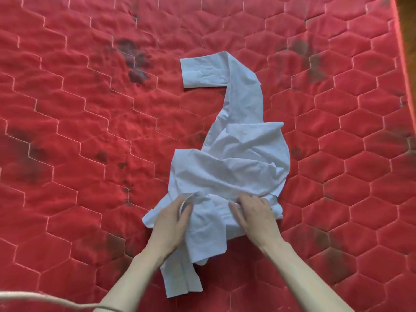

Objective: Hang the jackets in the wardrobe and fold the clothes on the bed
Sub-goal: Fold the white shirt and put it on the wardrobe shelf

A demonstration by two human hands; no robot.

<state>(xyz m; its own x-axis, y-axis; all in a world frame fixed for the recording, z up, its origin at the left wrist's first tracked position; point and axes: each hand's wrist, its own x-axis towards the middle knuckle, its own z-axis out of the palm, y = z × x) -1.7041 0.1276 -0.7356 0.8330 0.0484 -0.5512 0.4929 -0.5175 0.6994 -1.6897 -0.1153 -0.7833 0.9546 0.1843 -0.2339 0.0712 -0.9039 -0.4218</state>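
Observation:
A crumpled white long-sleeved shirt (229, 163) lies on the red quilted bed (90, 109), slightly right of centre. One sleeve stretches away from me and bends left at its cuff. My left hand (173, 219) grips a bunched fold of the shirt at its near left part, thumb curled over the cloth. My right hand (254, 212) lies on the near right part, its fingers curled into the fabric. A strip of the shirt trails toward me between my forearms.
The red mattress cover has white hexagon stitching and several dark stains. Its right edge (403, 52) runs along the far right of the view. A pale cord (45, 299) crosses the bottom left corner.

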